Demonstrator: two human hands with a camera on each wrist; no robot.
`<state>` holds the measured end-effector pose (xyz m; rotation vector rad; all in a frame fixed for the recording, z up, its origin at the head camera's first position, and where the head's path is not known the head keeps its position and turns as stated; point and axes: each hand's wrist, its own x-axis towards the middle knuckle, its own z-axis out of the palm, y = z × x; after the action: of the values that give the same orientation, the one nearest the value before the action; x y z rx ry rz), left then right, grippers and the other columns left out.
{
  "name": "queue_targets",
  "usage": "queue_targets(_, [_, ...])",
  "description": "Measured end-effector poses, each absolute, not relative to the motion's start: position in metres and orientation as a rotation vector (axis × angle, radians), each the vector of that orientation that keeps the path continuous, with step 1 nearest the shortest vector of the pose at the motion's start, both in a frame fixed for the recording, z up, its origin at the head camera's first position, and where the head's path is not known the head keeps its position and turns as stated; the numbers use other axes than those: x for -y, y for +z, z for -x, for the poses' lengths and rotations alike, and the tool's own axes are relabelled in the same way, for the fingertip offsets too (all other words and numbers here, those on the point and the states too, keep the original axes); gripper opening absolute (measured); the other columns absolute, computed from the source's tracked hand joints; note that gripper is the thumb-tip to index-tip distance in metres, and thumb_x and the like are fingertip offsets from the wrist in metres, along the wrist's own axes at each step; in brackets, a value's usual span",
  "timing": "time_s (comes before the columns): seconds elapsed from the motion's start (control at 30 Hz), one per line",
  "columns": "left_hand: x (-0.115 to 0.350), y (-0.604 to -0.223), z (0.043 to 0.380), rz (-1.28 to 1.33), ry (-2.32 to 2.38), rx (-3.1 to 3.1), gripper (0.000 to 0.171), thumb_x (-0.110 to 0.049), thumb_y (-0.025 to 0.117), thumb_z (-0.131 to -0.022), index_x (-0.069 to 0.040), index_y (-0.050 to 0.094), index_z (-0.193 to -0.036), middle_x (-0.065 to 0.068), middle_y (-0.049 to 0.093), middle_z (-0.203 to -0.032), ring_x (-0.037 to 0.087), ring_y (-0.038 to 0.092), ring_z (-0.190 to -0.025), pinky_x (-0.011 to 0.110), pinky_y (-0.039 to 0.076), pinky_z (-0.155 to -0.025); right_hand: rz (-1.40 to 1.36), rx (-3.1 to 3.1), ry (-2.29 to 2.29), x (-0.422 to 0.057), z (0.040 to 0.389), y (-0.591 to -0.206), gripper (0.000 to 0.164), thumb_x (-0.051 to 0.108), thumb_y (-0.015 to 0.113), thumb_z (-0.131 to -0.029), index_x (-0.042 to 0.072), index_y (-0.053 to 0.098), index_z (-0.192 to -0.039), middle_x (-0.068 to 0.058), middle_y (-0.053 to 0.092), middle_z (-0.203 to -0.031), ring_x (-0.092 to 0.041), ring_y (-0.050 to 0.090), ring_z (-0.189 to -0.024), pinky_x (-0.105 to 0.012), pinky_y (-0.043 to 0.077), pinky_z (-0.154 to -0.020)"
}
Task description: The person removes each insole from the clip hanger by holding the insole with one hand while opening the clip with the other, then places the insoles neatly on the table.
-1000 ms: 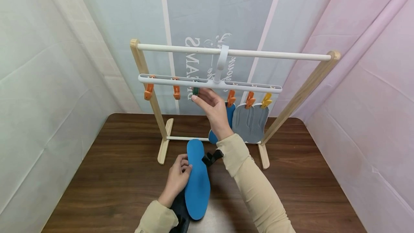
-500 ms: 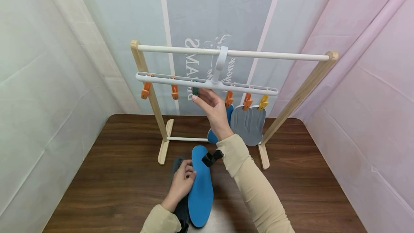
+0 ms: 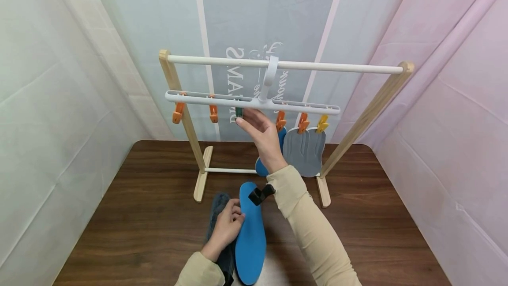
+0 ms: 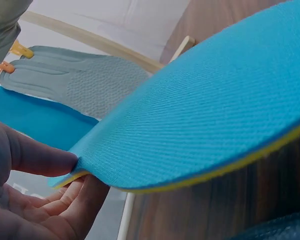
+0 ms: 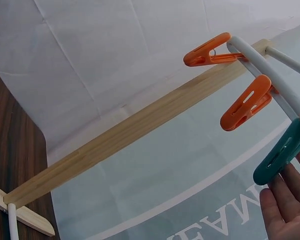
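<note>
Between thumb and fingers my left hand [image 3: 228, 224] pinches the edge of a blue insole [image 3: 251, 242]; the left wrist view shows its yellow underside edge. My right hand [image 3: 263, 133] reaches up to the white hanger [image 3: 218, 100] and holds a green clothespin [image 5: 280, 155] there. Two orange clothespins [image 3: 178, 112] [image 3: 213, 113] hang to its left with nothing in them. Right of the hand, an orange clothespin [image 3: 281, 121] grips another blue insole [image 3: 262, 167], partly hidden by the hand. Grey insoles [image 3: 303, 153] hang from an orange and a yellow clothespin [image 3: 322, 124].
A dark shoe [image 3: 221, 202] lies on the brown wooden table [image 3: 151, 215], partly under my left hand. The hanger hooks over the top bar [image 3: 337, 65] of a wooden rack [image 3: 365, 122]. Fabric curtains [image 3: 59, 100] surround the table on the sides and back.
My left hand and the blue insole have shifted to the right and nearer to me, uncovering more of the dark shoe. The hanger has swung slightly left. My right hand stays on the green clothespin.
</note>
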<state>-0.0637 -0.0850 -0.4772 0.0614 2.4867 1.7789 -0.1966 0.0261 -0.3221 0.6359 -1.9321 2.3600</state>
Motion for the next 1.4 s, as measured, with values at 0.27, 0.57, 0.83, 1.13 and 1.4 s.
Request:
queue_targets(0.27, [0.077,-0.481,0.060,-0.086,1.786,-2.426,0.036,0.000,0.051,-0.095,0.008,0.043,-0.129,0.010,0.056,-0.091,0.012,0.046,-0.072,0.030,0.039,-0.064,-0.629,1.922,2.370,-0.028,0.197,-0.328,0.047,0.007,0.061,-0.093,0.002,0.049,-0.138,-0.014,0.052,-0.139,-0.025,0.051,-0.126,-0.031,0.044,-0.105])
queue_targets(0.57, [0.068,-0.488,0.062,-0.103,1.745,-2.353,0.036,0.001,0.051,-0.094,0.011,0.042,-0.128,0.013,0.057,-0.094,0.018,0.050,-0.076,0.034,0.042,-0.067,-0.647,1.994,2.289,-0.035,0.190,-0.333,0.047,0.013,0.061,-0.094,0.009,0.050,-0.140,-0.009,0.053,-0.140,-0.022,0.050,-0.129,-0.031,0.043,-0.106])
queue_targets(0.83, [0.058,-0.500,0.064,-0.145,1.672,-2.327,0.034,0.002,0.053,-0.092,0.009,0.046,-0.124,0.018,0.059,-0.098,0.027,0.057,-0.082,0.038,0.047,-0.070,-0.727,2.034,2.230,-0.044,0.181,-0.339,0.051,0.018,0.060,-0.096,0.012,0.044,-0.144,-0.005,0.047,-0.146,-0.020,0.044,-0.135,-0.028,0.040,-0.108])
queue_targets(1.13, [0.055,-0.505,0.066,-0.095,1.651,-2.327,0.038,0.001,0.053,-0.092,0.010,0.044,-0.127,0.017,0.058,-0.100,0.028,0.056,-0.086,0.040,0.047,-0.074,-0.762,2.066,2.115,-0.056,0.164,-0.342,0.048,0.013,0.058,-0.096,0.010,0.046,-0.143,-0.006,0.048,-0.145,-0.019,0.046,-0.134,-0.028,0.041,-0.107])
queue_targets(1.4, [0.056,-0.510,0.069,-0.073,1.688,-2.311,0.038,0.003,0.051,-0.092,0.011,0.042,-0.128,0.013,0.053,-0.091,0.021,0.051,-0.078,0.038,0.043,-0.070,-0.760,1.998,2.062,-0.064,0.155,-0.344,0.043,0.009,0.056,-0.097,0.008,0.050,-0.139,-0.011,0.051,-0.141,-0.020,0.048,-0.131,-0.033,0.042,-0.107])
